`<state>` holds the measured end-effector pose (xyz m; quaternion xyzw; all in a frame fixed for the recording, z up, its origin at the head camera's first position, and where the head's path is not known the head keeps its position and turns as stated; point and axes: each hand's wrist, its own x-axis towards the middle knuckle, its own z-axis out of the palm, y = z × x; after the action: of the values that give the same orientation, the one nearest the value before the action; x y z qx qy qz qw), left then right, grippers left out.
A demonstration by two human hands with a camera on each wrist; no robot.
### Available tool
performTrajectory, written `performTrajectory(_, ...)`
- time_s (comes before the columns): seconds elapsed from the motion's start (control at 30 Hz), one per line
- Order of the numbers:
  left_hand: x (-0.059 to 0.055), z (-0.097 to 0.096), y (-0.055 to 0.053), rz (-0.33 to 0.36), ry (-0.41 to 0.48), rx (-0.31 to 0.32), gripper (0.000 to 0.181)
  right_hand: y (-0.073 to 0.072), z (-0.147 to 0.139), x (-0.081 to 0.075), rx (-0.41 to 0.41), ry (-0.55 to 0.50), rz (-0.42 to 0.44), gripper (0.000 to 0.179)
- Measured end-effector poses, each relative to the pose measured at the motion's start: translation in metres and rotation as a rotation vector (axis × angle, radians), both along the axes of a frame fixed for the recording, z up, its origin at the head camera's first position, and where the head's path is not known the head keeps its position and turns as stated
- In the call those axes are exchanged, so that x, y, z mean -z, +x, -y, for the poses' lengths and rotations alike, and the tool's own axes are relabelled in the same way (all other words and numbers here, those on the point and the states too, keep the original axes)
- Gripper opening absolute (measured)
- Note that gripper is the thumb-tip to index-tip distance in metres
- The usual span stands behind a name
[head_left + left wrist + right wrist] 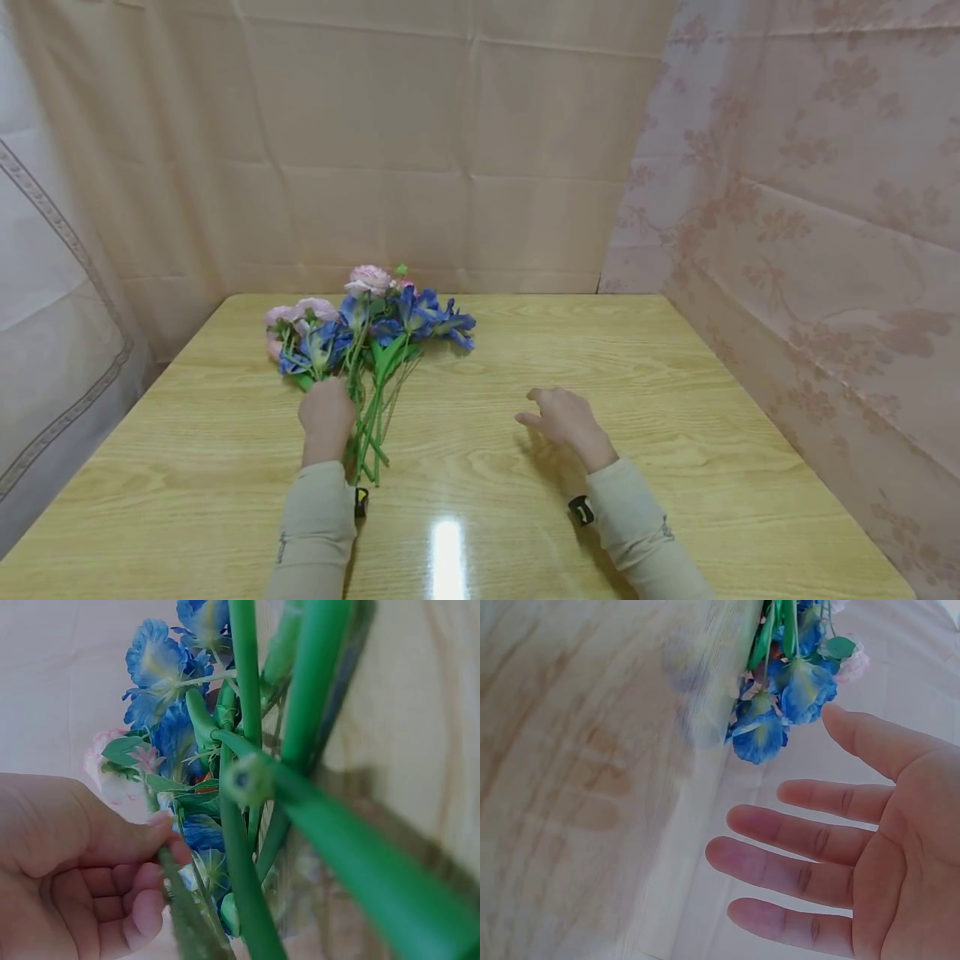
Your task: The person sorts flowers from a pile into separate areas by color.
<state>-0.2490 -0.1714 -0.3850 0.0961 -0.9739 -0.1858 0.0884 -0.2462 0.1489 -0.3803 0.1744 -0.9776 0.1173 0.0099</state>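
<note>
One stem (pixel 184 907) is pinched by the left hand (pixel 327 417); flowers (pixel 420 313) just right of it are seemingly left to be handled; nothing is held by the spread right hand (pixel 567 419).

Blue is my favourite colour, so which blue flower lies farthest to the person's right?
The blue flower at the right end; the other blue ones lie further left, nearer the pink flowers.

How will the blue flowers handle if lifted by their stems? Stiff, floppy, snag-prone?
Likely fairly stiff: the thicker green stems run nearly straight, with little sag. Probably snag-prone, since several stems cross and lifting one could drag others. The blue petals look thin and ruffled, so may bend or crease if squeezed.
</note>
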Motion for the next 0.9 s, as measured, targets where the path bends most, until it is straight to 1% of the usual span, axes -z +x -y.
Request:
performTrajectory(0.13,0.0,0.002,-0.001,-0.016,0.004,-0.002,0.01,0.0,0.0,0.0,0.006,-0.002,0.008,0.045)
performTrajectory(0.2,0.0,0.002,-0.001,-0.026,0.018,-0.015,0.011,0.0,0.0,0.0,0.006,-0.007,0.016,0.045)
performTrajectory(0.3,-0.001,0.001,-0.001,-0.06,0.04,-0.036,0.012,0.0,0.001,0.001,0.001,-0.014,0.028,0.045)
performTrajectory(0.37,-0.002,-0.001,0.0,-0.108,0.067,-0.045,0.013,-0.001,0.001,0.002,-0.004,-0.021,0.033,0.046)
performTrajectory(0.47,-0.007,-0.004,0.001,-0.203,0.103,-0.037,0.013,0.0,0.001,0.002,-0.011,-0.04,0.03,0.049)
performTrajectory(0.53,-0.011,-0.007,0.002,-0.261,0.146,-0.031,0.012,0.0,0.002,0.002,-0.015,-0.072,0.016,0.052)
performTrajectory(0.57,-0.013,-0.009,0.003,-0.277,0.17,-0.025,0.012,0.0,0.003,0.002,-0.019,-0.094,0.01,0.054)
performTrajectory(0.67,-0.019,-0.012,0.007,-0.3,0.249,-0.015,0.013,0.0,0.005,0.001,-0.028,-0.169,-0.017,0.057)
performTrajectory(0.73,-0.021,-0.014,0.011,-0.304,0.29,0.001,0.016,-0.001,0.006,0.001,-0.025,-0.226,-0.025,0.057)
performTrajectory(0.9,-0.026,-0.023,0.018,-0.345,0.393,0.052,0.016,-0.001,0.014,-0.001,-0.02,-0.369,-0.055,0.051)
